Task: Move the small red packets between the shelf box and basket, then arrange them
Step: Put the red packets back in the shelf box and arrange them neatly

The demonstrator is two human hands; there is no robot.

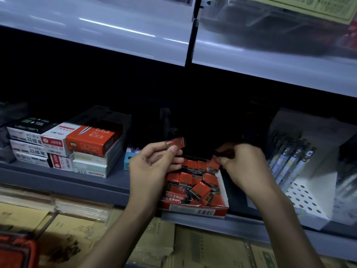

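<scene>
- Dim shop shelving fills the frame: a grey shelf [58,176] runs across the middle, and the pale underside of another shelf spans the top.
- At centre, on the grey shelf's front edge, sits the red-and-white shelf box [193,209]. It is open-topped and crowded with small red packets [201,188], some in rows at the back and others tilted loosely toward the front.
- The left hand [152,167] is raised above the box's left rear corner, thumb and fingertips pinching a single red packet [174,143] clear of the pile.
- The right hand [243,163] is over the box's right rear corner, fingers curled, pinching a second red packet [214,163]. I cannot tell whether it touches the packets under it.
- Stacked pen boxes [85,140] stand at middle left, with a small blue box [129,158] between them and the left hand.
- A white perforated display stand [303,198] at right holds upright pens [289,161].
- Cardboard cartons [193,244] lie below the shelf.
- The red basket [17,250] shows, blurred, in the lower left corner, well apart from the box.
</scene>
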